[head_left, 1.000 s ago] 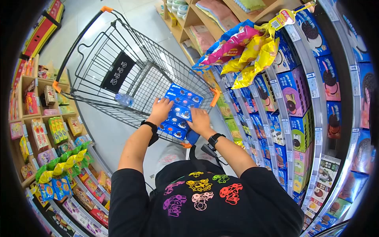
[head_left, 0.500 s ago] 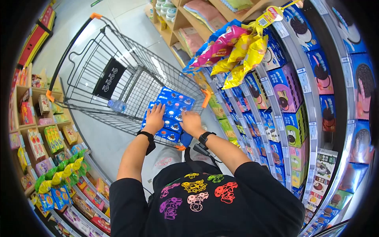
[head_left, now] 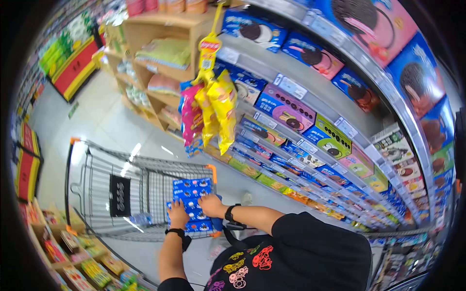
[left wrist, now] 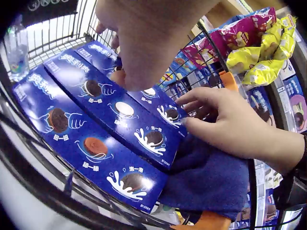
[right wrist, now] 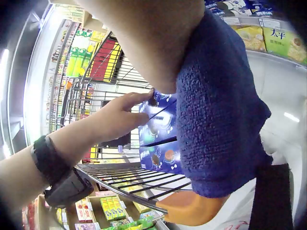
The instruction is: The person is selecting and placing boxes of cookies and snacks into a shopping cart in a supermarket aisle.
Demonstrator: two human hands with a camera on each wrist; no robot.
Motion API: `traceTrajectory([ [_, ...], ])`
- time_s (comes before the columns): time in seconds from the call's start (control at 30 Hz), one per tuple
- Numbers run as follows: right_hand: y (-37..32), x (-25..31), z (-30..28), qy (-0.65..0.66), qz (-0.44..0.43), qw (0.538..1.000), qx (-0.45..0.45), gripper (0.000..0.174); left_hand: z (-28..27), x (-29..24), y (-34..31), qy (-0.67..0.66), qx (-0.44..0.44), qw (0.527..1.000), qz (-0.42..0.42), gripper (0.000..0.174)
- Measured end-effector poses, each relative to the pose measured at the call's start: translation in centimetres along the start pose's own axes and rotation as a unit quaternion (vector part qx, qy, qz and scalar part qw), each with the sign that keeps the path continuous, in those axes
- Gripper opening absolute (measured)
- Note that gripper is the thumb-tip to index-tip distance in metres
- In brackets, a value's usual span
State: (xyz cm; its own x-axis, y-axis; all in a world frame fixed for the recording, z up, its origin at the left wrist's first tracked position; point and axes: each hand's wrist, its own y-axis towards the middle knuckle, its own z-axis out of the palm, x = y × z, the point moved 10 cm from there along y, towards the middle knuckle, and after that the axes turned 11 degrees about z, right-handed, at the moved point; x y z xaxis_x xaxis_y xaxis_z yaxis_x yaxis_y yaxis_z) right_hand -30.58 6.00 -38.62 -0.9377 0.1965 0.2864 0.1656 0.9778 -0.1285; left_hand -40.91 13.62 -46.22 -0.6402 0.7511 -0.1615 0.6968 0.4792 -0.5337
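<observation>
Blue ctns [head_left: 191,186] in cart [head_left: 211,173].
L hand [head_left: 178,216] & R hand [head_left: 210,205] touch, fingers loose, no grip; prob. light, stiff, crushable: hold by short ends.

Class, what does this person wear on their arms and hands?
Short black sleeves. The left hand and right hand wear no gloves. Above each sits a black wrist strap, with a black, boxy device at the left one.
</observation>
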Motion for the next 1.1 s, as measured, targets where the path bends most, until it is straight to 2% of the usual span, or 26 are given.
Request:
traceTrajectory([
  [0.03, -0.1, 0.0, 0.1, 0.009, -0.005, 1.0, 0.003, 0.025, -0.5, -0.2, 0.0, 0.019, 0.019, 1.0, 0.006, 0.078],
  [0.1, -0.2, 0.2, 1.2, 0.031, -0.054, 0.995, 0.082, 0.03, 0.0, 0.9, 1.3, 0.043, 0.074, 0.996, 0.017, 0.078],
  [0.17, -1.3, -0.6, -1.1, 0.119, -0.075, 0.981, 0.133, 0.037, -4.0, -0.1, 0.7, 0.054, 0.143, 0.988, -0.015, 0.082],
  [0.2, -1.8, -1.3, -2.7, 0.125, -0.091, 0.977, 0.145, 0.045, -6.4, -1.0, 1.0, 0.068, 0.125, 0.99, -0.01, 0.086],
  [0.23, -2.0, -2.4, -4.7, 0.116, -0.092, 0.98, 0.134, 0.044, -9.2, -2.3, 1.6, 0.075, 0.106, 0.992, 0.005, 0.085],
  [0.3, -1.1, -5.7, -8.6, 0.11, -0.083, 0.982, 0.127, 0.042, -14.7, -6.9, 3.3, 0.117, 0.081, 0.986, 0.09, 0.069],
  [0.4, -1.4, -10.2, -21.8, 0.123, -0.015, 0.992, -0.004, 0.039, -19.0, -15.0, 7.9, 0.023, 0.132, 0.955, 0.263, 0.055],
  [0.43, -1.9, -11.1, -26.3, 0.118, -0.037, 0.989, -0.084, 0.039, -20.8, -18.7, 8.3, 0.009, 0.159, 0.938, 0.308, 0.051],
  [0.5, -4.5, -12.8, -35.2, 0.089, -0.051, 0.972, -0.21, 0.039, -25.8, -27.4, 5.5, -0.012, 0.22, 0.892, 0.395, 0.042],
  [0.53, -6.5, -13.2, -39.7, 0.069, -0.047, 0.964, -0.253, 0.038, -31.3, -32.8, -0.3, 0.029, 0.211, 0.914, 0.346, 0.037],
  [0.6, -10.6, -15.3, -46.6, 0.042, -0.027, 0.938, -0.342, 0.036, -35.0, -39.5, -1.8, 0.012, 0.137, 0.857, 0.497, 0.036],
  [0.67, -14.3, -17.8, -51.6, 0.031, -0.008, 0.903, -0.429, 0.032, -39.6, -45.8, -6.2, -0.052, 0.058, 0.784, 0.616, 0.034],
  [0.77, -17.7, -22.8, -55.9, -0.08, 0.086, 0.886, -0.449, 0.034, -44.6, -51.2, -8.9, -0.071, -0.14, 0.712, 0.684, 0.029],
  [0.8, -18.3, -24.7, -56.8, -0.098, 0.191, 0.899, -0.381, 0.04, -46.0, -52.8, -10.5, -0.023, -0.227, 0.674, 0.702, 0.025],
  [0.83, -18.8, -26.4, -56.9, -0.143, 0.242, 0.886, -0.369, 0.041, -47.1, -53.7, -11.7, 0.002, -0.318, 0.603, 0.731, 0.023],
  [0.9, -19.1, -30.0, -56.8, -0.223, 0.344, 0.847, -0.337, 0.044, -49.4, -54.9, -11.3, -0.023, -0.404, 0.597, 0.692, 0.022],
  [0.93, -19.2, -31.2, -56.7, -0.18, 0.378, 0.861, -0.29, 0.048, -50.3, -55.5, -10.1, -0.046, -0.412, 0.603, 0.682, 0.023],
  [1.0, -17.3, -34.6, -56.5, -0.187, 0.411, 0.848, -0.277, 0.046, -52.5, -55.9, -6.7, -0.089, -0.428, 0.62, 0.652, 0.024],
  [1.03, -16.2, -36.3, -56.3, -0.192, 0.423, 0.844, -0.27, 0.046, -53.1, -56.5, -5.8, -0.064, -0.451, 0.612, 0.647, 0.023],
  [1.07, -16.4, -35.9, -58.0, -0.169, 0.366, 0.816, -0.414, 0.038, -53.6, -57.1, -5.1, -0.041, -0.476, 0.603, 0.639, 0.021],
  [1.1, -17.4, -35.6, -59.0, -0.145, 0.299, 0.77, -0.545, 0.03, -54.0, -57.5, -4.2, -0.021, -0.502, 0.594, 0.628, 0.02],
])
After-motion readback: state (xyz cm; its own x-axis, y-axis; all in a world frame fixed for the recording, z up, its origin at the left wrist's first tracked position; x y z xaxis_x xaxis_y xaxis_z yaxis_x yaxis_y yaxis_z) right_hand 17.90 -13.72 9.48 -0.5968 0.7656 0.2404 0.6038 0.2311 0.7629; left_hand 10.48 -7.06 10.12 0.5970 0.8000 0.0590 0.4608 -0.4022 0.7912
